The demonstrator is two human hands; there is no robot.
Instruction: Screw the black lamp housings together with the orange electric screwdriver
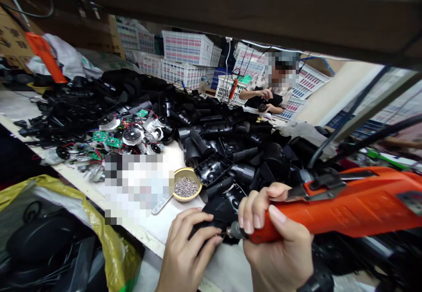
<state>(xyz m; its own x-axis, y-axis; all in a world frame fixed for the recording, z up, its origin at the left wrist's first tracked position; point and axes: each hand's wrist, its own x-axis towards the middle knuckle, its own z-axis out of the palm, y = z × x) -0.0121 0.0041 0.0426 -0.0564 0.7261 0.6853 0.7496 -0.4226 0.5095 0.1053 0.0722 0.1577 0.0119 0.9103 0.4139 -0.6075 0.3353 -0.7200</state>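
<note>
The right hand point(277, 235) is clenched around the front barrel of an orange electric screwdriver point(343, 206), whose metal tip point(233, 230) points left and sits against a black plastic housing point(219, 213). The left hand point(186, 250) grasps that housing from the near side, fingers point(207, 232) curled over its edge just beside the tip. The housing rests at the near edge of the white tabletop point(148, 226), directly in front of the person.

Just left of the housing and slightly beyond it stands a small brass-coloured bowl point(187, 184) filled with silver screws point(185, 187). Beyond the housing lies a large heap of black plastic parts point(224, 142), touching one another and spreading across the tabletop. Further left of the bowl lie green circuit boards point(110, 140) among loose wires and round parts. A second orange tool point(44, 55) hangs well beyond, at far left. A yellow bag point(82, 213) holding dark parts sits below the tabletop edge, left of the housing. White crates point(187, 59) are stacked behind the heap, and a second person point(268, 94) is seated near them, hands together at the chest.
</note>
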